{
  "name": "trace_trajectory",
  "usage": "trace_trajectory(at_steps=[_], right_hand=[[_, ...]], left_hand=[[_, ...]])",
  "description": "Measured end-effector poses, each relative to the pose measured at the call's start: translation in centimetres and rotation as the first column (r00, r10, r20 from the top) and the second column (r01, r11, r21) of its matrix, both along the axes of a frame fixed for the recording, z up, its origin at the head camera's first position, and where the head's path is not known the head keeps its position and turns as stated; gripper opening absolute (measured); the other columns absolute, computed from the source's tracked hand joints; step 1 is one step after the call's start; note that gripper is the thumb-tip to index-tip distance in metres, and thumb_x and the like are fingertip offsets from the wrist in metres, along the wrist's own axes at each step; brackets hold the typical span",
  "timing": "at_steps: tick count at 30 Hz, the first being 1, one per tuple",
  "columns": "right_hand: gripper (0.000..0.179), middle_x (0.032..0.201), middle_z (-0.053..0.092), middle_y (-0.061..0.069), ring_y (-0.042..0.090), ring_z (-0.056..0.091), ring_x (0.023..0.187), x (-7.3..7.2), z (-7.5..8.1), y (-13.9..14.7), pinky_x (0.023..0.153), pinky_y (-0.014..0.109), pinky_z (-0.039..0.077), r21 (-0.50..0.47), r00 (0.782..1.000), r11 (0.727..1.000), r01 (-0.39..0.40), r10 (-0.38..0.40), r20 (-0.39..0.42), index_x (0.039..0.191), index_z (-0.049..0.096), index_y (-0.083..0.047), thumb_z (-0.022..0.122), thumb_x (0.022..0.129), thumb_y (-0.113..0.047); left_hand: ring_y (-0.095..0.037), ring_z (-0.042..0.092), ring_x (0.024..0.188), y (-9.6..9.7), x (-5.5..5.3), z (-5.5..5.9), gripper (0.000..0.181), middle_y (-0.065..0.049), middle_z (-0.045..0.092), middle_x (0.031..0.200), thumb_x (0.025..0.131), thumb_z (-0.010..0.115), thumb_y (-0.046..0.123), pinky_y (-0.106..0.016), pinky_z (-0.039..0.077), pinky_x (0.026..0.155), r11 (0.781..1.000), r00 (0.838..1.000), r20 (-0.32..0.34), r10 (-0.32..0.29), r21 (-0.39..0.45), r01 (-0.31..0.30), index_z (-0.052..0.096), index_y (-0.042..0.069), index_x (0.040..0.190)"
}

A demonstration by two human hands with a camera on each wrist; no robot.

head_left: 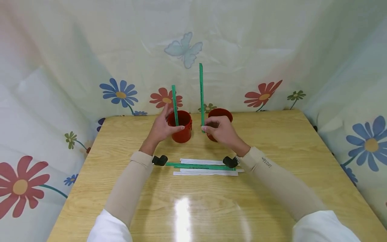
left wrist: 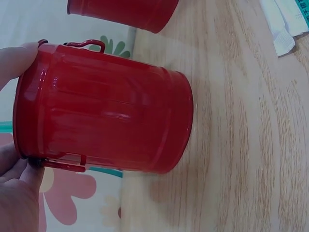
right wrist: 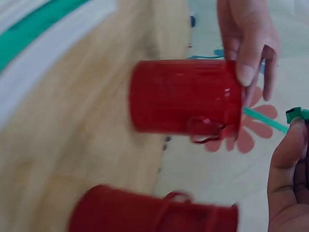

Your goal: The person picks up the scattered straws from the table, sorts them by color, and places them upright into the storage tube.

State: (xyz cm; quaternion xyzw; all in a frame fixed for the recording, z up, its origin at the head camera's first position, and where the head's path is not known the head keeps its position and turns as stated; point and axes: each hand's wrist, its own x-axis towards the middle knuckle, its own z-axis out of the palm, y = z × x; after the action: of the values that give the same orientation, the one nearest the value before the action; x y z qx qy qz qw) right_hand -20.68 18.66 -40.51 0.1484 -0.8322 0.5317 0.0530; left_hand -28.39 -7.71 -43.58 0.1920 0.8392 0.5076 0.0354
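My left hand (head_left: 160, 127) grips the rim of a small red metal bucket (head_left: 182, 135), thumb on the near side and fingers on the far side. One slim green wrapped stick (head_left: 174, 97) with printing leans upright inside this bucket. In the left wrist view the bucket (left wrist: 116, 106) shows small wire handles near its rim. My right hand (head_left: 222, 130) pinches a second green wrapped stick (head_left: 201, 90) near its lower end, holding it upright between the two buckets. Its lower end (right wrist: 293, 115) pokes out past the thumb in the right wrist view. Behind that hand stands another red bucket (head_left: 222, 113), partly hidden.
In front of the buckets, several green wrapped sticks (head_left: 205, 166) and white wrapped sticks (head_left: 205, 173) lie side by side on the wooden table (head_left: 136, 201). A flower-printed curtain (head_left: 235, 50) hangs close behind the table's back edge and along both sides.
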Motion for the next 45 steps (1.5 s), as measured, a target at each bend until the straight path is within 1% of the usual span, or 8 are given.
trace_trajectory(at_steps=[8, 13, 21, 28, 31, 35, 41, 45], right_hand=[[0.013, 0.092, 0.075, 0.018, 0.032, 0.068, 0.080, -3.6, 1.4, -3.6, 0.069, 0.026, 0.056, -0.006, 1.000, 1.000, 0.002, -0.002, -0.022, 0.103, 0.078, 0.002, 0.072, 0.098, -0.009], [0.014, 0.093, 0.076, 0.017, 0.025, 0.068, 0.081, -5.4, 1.6, -5.1, 0.071, 0.027, 0.058, 0.038, 1.000, 0.999, 0.024, -0.024, 0.006, 0.104, 0.078, -0.001, 0.071, 0.099, -0.012], [0.014, 0.097, 0.077, 0.015, 0.025, 0.067, 0.081, -6.5, 1.4, -6.5, 0.071, 0.031, 0.060, 0.103, 0.997, 0.994, 0.030, -0.037, 0.062, 0.102, 0.078, -0.002, 0.071, 0.100, -0.014], [0.023, 0.107, 0.078, 0.017, 0.028, 0.074, 0.088, -7.0, 1.3, -6.9, 0.083, 0.042, 0.065, 0.117, 0.987, 0.993, 0.020, -0.039, 0.157, 0.116, 0.077, 0.001, 0.070, 0.101, -0.015], [0.027, 0.110, 0.078, 0.017, 0.028, 0.074, 0.091, -7.1, 1.4, -6.4, 0.084, 0.041, 0.065, 0.133, 0.984, 0.990, 0.046, -0.068, 0.166, 0.120, 0.076, 0.000, 0.069, 0.101, -0.017], [0.027, 0.113, 0.077, 0.016, 0.028, 0.072, 0.093, -6.5, 1.4, -5.1, 0.081, 0.035, 0.063, 0.142, 0.983, 0.987, 0.075, -0.097, 0.155, 0.119, 0.077, -0.002, 0.071, 0.100, -0.020], [0.025, 0.114, 0.078, 0.016, 0.029, 0.073, 0.091, -4.0, 0.8, -2.8, 0.077, 0.030, 0.060, 0.135, 0.983, 0.989, 0.063, -0.085, 0.165, 0.118, 0.078, -0.003, 0.073, 0.099, -0.018], [0.021, 0.110, 0.079, 0.017, 0.024, 0.074, 0.089, -2.1, -0.4, -1.1, 0.076, 0.028, 0.061, 0.091, 0.984, 0.995, 0.045, -0.060, 0.169, 0.114, 0.079, -0.003, 0.075, 0.096, -0.014]], left_hand=[[-0.030, 0.047, 0.149, 0.0, -0.3, -0.4, 0.118, -0.008, 0.045, 0.164, 0.086, 0.087, 0.029, -0.053, 0.047, 0.118, 0.999, 0.999, -0.029, -0.022, 0.025, 0.023, 0.004, 0.008, 0.168], [-0.030, 0.049, 0.147, 0.0, -0.5, -0.4, 0.115, -0.010, 0.046, 0.163, 0.086, 0.087, 0.029, -0.052, 0.047, 0.118, 0.999, 0.998, -0.049, -0.030, 0.022, 0.031, 0.008, 0.010, 0.168], [-0.029, 0.050, 0.146, -0.1, -0.3, -0.6, 0.117, -0.008, 0.048, 0.163, 0.086, 0.087, 0.027, -0.052, 0.046, 0.119, 0.998, 0.998, -0.044, -0.036, 0.045, 0.038, 0.004, 0.011, 0.169], [-0.027, 0.046, 0.150, -0.1, -0.5, -0.4, 0.119, -0.005, 0.046, 0.164, 0.086, 0.087, 0.028, -0.051, 0.043, 0.121, 0.999, 0.999, -0.032, -0.031, 0.039, 0.032, 0.003, 0.012, 0.169], [-0.026, 0.045, 0.151, -0.1, -0.7, -0.2, 0.119, -0.004, 0.045, 0.165, 0.086, 0.087, 0.030, -0.051, 0.043, 0.122, 0.999, 0.999, -0.031, -0.024, 0.030, 0.025, 0.003, 0.012, 0.169], [-0.027, 0.047, 0.150, 0.0, -0.8, -0.2, 0.119, -0.006, 0.046, 0.164, 0.085, 0.088, 0.032, -0.052, 0.044, 0.121, 0.999, 0.999, -0.050, -0.019, 0.026, 0.020, 0.005, 0.012, 0.169], [-0.027, 0.046, 0.150, -0.1, -0.8, -0.3, 0.119, -0.004, 0.047, 0.164, 0.084, 0.088, 0.032, -0.052, 0.045, 0.120, 1.000, 0.999, -0.042, -0.015, 0.019, 0.016, 0.007, 0.013, 0.169], [-0.029, 0.046, 0.149, -0.2, -0.8, -0.5, 0.118, -0.005, 0.046, 0.164, 0.084, 0.088, 0.033, -0.054, 0.048, 0.117, 1.000, 0.999, -0.041, -0.008, 0.003, 0.008, 0.008, 0.013, 0.168]])
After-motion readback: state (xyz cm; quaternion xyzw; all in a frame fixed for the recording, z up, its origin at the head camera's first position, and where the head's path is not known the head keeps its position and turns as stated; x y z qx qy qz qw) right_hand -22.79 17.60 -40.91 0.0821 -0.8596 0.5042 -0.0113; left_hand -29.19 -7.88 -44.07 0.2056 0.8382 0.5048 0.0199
